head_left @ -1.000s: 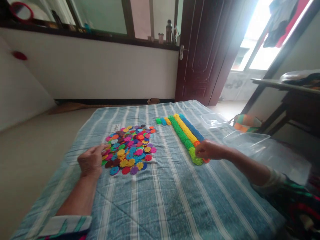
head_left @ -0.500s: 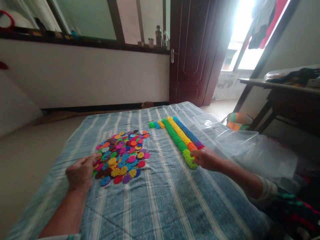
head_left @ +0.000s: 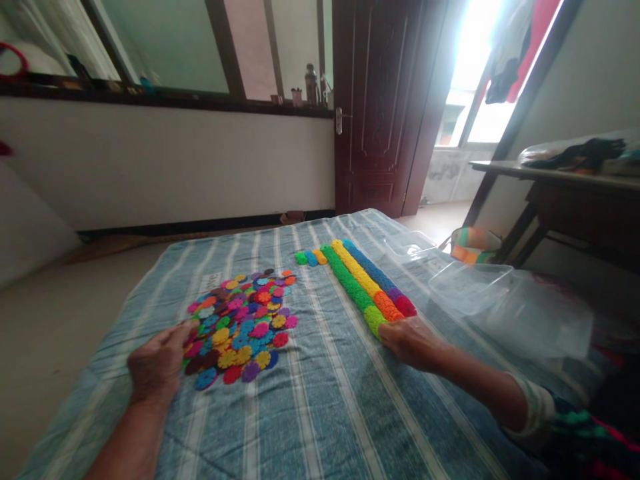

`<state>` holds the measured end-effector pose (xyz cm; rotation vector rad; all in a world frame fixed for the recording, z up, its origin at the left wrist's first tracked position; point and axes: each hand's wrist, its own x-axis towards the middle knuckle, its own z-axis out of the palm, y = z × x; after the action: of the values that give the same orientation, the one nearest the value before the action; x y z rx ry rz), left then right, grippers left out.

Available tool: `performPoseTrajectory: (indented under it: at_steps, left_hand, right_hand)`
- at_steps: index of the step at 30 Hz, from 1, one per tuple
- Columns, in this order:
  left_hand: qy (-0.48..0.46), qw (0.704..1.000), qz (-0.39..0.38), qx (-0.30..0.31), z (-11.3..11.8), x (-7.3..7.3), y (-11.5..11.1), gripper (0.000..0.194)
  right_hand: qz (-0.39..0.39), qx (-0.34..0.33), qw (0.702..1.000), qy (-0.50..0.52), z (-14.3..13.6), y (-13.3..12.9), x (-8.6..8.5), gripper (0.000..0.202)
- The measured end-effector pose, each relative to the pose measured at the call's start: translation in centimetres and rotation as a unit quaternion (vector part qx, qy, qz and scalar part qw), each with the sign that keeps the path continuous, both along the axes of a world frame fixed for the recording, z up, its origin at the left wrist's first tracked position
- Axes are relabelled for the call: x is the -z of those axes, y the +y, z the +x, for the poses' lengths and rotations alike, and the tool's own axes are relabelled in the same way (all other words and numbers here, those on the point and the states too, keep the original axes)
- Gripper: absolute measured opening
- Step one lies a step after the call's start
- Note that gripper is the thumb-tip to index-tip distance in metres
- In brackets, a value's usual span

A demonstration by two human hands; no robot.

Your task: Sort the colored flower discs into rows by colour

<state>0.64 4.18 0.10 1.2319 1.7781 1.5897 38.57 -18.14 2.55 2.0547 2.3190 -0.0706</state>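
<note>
A loose heap of colorful flower-edged discs (head_left: 245,327) lies on the striped bedspread (head_left: 280,427). My left hand (head_left: 159,360) is at the heap's left edge, fingertips pinched together among the discs; what they hold is too small to tell. Right of the heap lie three long rows of stacked discs: one green (head_left: 347,283), one yellow (head_left: 357,268) ending in orange, and one blue (head_left: 370,267) ending in purple and red. At the near end of the green row, my right hand (head_left: 407,340) has its fingers closed against the light green discs. Short green, blue and orange stacks (head_left: 313,257) sit at the far end.
Clear plastic containers (head_left: 470,287) stand on the right side of the bed, with a transparent bag or lid (head_left: 545,320) beside them. A dark table (head_left: 560,175) is at the right. A brown door (head_left: 380,133) stands behind the bed.
My right hand has shifted slightly down and toward me, uncovering the orange and red row ends. The light green end now lies closer against the rows. My left hand stays at the heap.
</note>
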Motion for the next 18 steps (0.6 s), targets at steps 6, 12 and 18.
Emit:
performPoseTrajectory:
  at_steps: [6,12,18]
  left_hand:
    - [-0.037,0.999,-0.034,0.015,-0.2,0.1,0.1,0.014]
    - [-0.052,0.998,-0.028,0.022,-0.2,0.3,-0.1,0.021]
    - [-0.030,0.998,-0.026,0.040,-0.6,0.4,-0.3,0.020]
  right_hand:
    - [0.011,-0.015,1.000,0.021,-0.9,-1.0,0.4,0.018]
    - [0.036,-0.092,0.994,0.037,-3.8,-1.0,0.7,0.015]
    - [0.027,-0.191,0.979,0.071,-9.2,1.1,-0.5,0.011]
